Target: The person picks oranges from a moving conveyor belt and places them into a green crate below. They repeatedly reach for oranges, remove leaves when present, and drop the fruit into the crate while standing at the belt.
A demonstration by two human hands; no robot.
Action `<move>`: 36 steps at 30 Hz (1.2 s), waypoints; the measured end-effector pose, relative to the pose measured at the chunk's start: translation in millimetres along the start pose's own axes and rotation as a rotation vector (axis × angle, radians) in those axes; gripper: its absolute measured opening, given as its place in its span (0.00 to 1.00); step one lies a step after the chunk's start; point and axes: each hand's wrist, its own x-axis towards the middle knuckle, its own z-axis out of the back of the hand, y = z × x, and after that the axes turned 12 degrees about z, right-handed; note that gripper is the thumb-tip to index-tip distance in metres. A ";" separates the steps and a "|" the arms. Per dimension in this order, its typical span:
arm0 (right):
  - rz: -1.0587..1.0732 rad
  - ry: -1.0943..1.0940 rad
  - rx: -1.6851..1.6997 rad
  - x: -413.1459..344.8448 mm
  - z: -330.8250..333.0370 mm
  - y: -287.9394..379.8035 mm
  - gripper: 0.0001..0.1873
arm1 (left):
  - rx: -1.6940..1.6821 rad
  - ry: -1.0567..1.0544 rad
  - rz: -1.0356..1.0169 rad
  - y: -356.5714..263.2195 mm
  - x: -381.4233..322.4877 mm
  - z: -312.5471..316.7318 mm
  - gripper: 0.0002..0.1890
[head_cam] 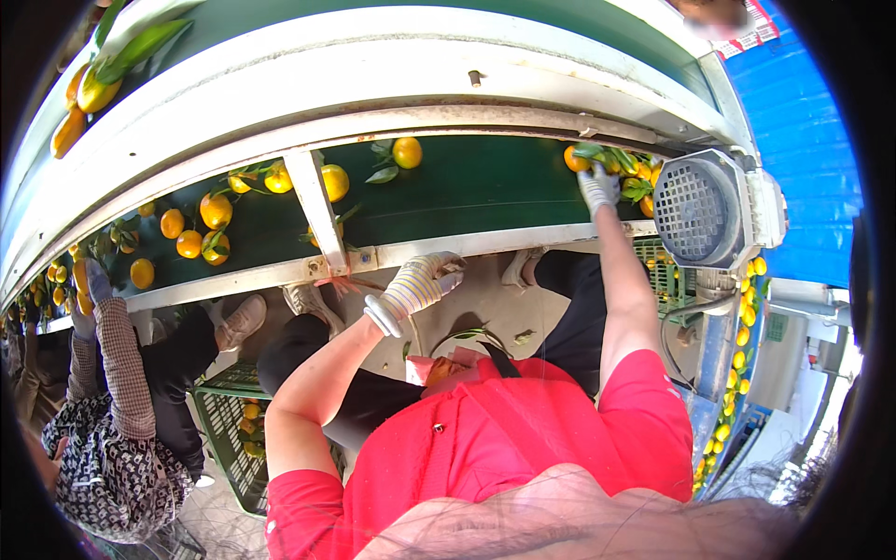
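A green conveyor belt [476, 189] carrying oranges with leaves runs across in front of me. My right hand [599, 190], in a pale knit glove, reaches over the belt and touches a cluster of leafy oranges [626, 164]; whether its fingers grip one cannot be told. My left hand [422, 280], in a striped knit glove, hovers by the belt's near white rail [483, 243] with its fingers curled; what it may hold is unclear. A single orange with leaves [407, 152] lies on the belt between the hands, farther back. More oranges [215, 211] lie to the left.
A motor with a grille cover [700, 208] stands at the belt's right end. A white post [316, 210] crosses the belt. At left, a co-worker's gloved hand [98, 281] touches fruit. A green plastic crate [234, 434] holds oranges below. Another fruit line [735, 381] runs down the right.
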 end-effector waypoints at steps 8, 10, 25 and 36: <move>0.920 -0.044 0.041 -110.7 -28.7 114.9 0.17 | 0.021 0.023 -0.002 -0.7 3.2 -0.8 0.17; 1.015 -0.100 0.108 -114.8 -1.1 123.2 0.16 | -0.002 0.018 -0.002 -2.0 0.6 1.7 0.18; -0.060 0.201 1.349 -7.0 -14.1 118.7 0.28 | 0.045 -0.039 -0.002 2.9 -2.9 4.2 0.17; 0.715 0.528 1.049 -184.8 14.1 199.0 0.28 | -0.657 -0.186 -0.400 2.4 20.8 17.5 0.43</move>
